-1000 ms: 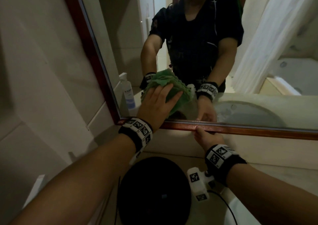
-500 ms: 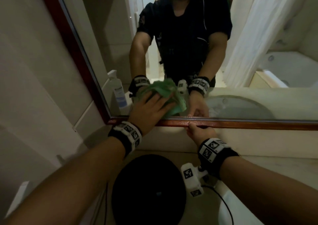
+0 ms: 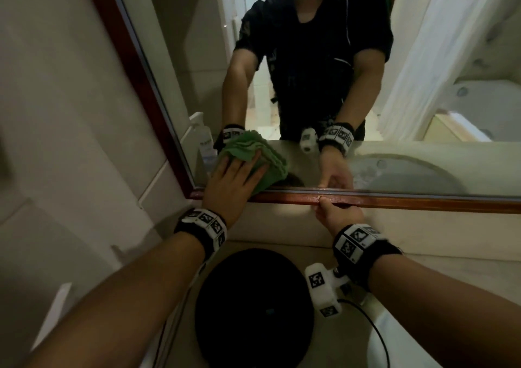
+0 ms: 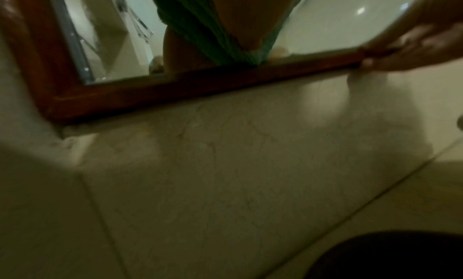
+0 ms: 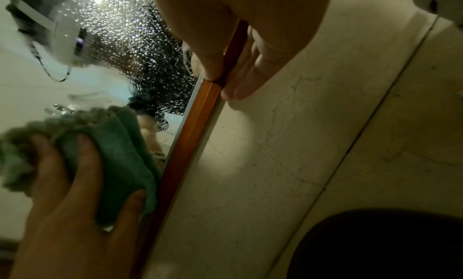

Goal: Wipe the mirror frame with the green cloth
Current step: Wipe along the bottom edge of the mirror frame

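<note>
Left hand: the left hand [image 3: 232,183] lies with fingers spread nearly straight over the green cloth [image 3: 260,160], pressing it flat against the mirror glass [image 3: 423,167] near the lower left corner; the cloth's lower edge meets the frame there
Right hand: the right hand [image 3: 337,212] pinches the mirror frame [image 3: 408,202] on its bottom rail, thumb on the front face and fingers tucked behind the lower edge, as the right wrist view shows
Frame: reddish wood; the bottom rail runs level from left to right, and the left rail [image 3: 135,66] climbs away from the corner
Key relation: the cloth sits mostly on the glass, just above the rail; the rail's long axis stretches rightward from the cloth toward the right hand, so the cloth-bearing left hand is the nearer one to the unwiped corner
Judgement: the cloth likely needs to drop onto the rail and slide along its length
Glass: water droplets [image 5: 140,51] speckle it near the right thumb
</note>
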`<state>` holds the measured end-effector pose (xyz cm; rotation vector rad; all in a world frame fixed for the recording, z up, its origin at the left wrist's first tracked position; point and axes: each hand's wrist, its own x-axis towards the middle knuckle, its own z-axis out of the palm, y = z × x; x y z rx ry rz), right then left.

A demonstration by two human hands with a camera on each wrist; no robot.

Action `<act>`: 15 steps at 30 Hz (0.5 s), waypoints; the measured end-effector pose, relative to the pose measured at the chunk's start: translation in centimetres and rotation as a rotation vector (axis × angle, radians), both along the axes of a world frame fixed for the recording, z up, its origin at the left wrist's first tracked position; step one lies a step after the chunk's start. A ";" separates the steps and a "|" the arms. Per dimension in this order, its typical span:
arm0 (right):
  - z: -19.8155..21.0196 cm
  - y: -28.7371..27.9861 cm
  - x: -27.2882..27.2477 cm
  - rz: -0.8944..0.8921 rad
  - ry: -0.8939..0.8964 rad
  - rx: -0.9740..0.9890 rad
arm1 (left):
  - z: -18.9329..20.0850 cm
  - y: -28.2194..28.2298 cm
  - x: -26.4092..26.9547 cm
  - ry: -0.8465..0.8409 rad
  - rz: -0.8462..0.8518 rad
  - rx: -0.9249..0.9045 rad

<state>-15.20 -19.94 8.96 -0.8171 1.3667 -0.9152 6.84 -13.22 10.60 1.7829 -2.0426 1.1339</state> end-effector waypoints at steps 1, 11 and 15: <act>0.0 -0.2 -0.1 -0.005 0.029 -0.005 | 0.3 0.1 0.3 -0.003 -0.013 0.016; 0.6 0.4 0.2 -0.022 -0.090 0.016 | 5.1 0.5 2.0 0.376 0.091 -0.182; 0.4 0.0 -0.1 -0.006 -0.119 0.011 | 4.4 0.3 2.0 0.271 0.026 -0.245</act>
